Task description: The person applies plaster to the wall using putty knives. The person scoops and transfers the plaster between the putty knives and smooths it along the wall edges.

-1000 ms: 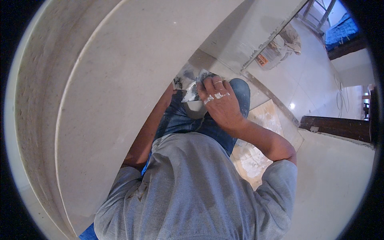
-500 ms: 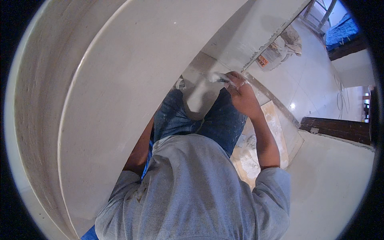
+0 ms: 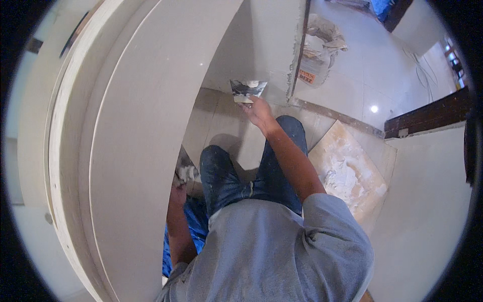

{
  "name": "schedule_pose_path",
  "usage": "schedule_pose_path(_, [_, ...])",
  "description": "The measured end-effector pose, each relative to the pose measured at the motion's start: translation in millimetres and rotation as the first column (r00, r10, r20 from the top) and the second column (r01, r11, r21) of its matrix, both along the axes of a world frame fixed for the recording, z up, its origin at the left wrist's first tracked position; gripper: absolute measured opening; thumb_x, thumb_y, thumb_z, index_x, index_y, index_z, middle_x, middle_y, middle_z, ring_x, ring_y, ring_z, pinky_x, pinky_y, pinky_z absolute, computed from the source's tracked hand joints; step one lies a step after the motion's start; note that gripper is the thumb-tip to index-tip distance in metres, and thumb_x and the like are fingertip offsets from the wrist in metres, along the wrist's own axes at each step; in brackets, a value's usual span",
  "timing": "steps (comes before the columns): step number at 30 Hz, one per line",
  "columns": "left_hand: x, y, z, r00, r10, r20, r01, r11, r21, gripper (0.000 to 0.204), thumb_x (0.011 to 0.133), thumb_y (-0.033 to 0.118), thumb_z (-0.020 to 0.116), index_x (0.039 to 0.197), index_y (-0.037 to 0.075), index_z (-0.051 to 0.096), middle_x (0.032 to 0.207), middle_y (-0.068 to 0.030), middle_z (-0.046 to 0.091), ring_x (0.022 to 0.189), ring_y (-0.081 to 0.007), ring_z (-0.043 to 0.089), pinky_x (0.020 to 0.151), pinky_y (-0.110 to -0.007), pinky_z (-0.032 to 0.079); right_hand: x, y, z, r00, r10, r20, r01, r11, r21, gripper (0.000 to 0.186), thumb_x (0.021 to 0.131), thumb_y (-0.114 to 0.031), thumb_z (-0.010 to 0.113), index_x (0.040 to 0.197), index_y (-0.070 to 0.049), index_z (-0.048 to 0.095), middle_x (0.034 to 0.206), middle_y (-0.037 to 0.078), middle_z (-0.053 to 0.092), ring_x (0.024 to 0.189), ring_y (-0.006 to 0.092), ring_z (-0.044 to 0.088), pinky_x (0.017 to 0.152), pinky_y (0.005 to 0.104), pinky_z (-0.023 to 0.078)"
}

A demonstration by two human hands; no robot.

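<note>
- Head view: your R hand [image 3: 257, 111] is closed round the lower end of a wide scraper [image 3: 249, 92], gripping it; blade is up, w/ dark smears & white paste.
- Scraper sits ahead of your knees [image 3: 217, 156], nr the foot of the pale wall [image 3: 274, 45]; can't tell if touching.
- Your L hand [image 3: 177, 187] is part hidden by the curved panel [image 3: 136, 126], beside a grey blade [image 3: 185, 158] & white paste; fingers unclear, can't tell grip.
- Paste-smeared board [image 3: 347, 133] on floor, your R side.
- Crumpled bag [image 3: 314, 45] beyond wall edge.
</note>
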State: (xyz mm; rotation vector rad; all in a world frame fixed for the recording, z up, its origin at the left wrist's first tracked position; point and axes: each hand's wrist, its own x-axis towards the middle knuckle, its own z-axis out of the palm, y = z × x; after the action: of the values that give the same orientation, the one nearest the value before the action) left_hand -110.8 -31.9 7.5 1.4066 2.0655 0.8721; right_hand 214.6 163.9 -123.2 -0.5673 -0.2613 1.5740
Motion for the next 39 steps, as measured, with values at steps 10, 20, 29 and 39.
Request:
schedule_pose_path(10, [19.8, 5.7, -4.6, 0.974, -0.219, -0.058, 0.212, 0.972, -0.104, 0.052, 0.071, 0.008, 0.071, 0.12, 0.003, 0.052, 0.121, -0.0159, 0.055, 0.109, -0.0321, 0.055, 0.094, -0.043, 0.045, -18.1, 94.0, 9.2, 0.97, -0.102, -0.223, 0.009, 0.924, -0.383, 0.02, 0.093, -0.007, 0.046, 0.112, -0.004, 0.05, 0.104, 0.013, 0.053, 0.089, 0.0251, 0.057, 0.075, 0.0359, 0.057])
schedule_pose_path(20, [40.1, 3.0, -1.6, 0.813, 0.215, 0.541, -0.205, 0.975, -0.08, 0.055, 0.081, 0.03, 0.062, 0.126, 0.003, 0.047, 0.126, -0.0168, 0.052, 0.115, -0.0323, 0.052, 0.095, -0.045, 0.045, 18.1, 100.5, 94.4, 0.878, -0.089, -0.47, -0.03, 0.971, -0.239, 0.016, 0.095, -0.012, 0.042, 0.103, -0.005, 0.054, 0.096, 0.01, 0.057, 0.079, 0.0226, 0.06, 0.068, 0.0338, 0.06])
schedule_pose_path(29, [59.3, 12.3, 8.5, 0.849, 0.061, 0.524, -0.031, 0.997, -0.065, 0.077, 0.058, 0.006, 0.082, 0.125, -0.002, 0.045, 0.124, -0.0189, 0.053, 0.118, -0.0365, 0.05, 0.101, -0.04, 0.04, -15.1, 82.9, -18.4, 0.967, -0.062, -0.247, -0.035, 0.927, -0.372, 0.019, 0.096, -0.009, 0.04, 0.108, -0.003, 0.052, 0.1, 0.012, 0.056, 0.085, 0.0243, 0.058, 0.069, 0.0302, 0.057])
schedule_pose_path(39, [76.4, 21.0, 26.9, 0.564, 0.32, 0.761, -0.225, 0.946, -0.232, 0.039, 0.083, 0.032, 0.058, 0.118, 0.017, 0.052, 0.109, -0.0049, 0.054, 0.092, -0.0209, 0.054, 0.065, -0.039, 0.042, -5.3, 106.3, 61.1, 0.955, -0.008, -0.295, -0.08, 0.956, -0.283, 0.014, 0.093, -0.014, 0.044, 0.096, -0.008, 0.056, 0.082, 0.011, 0.057, 0.069, 0.0222, 0.058, 0.061, 0.0365, 0.055])
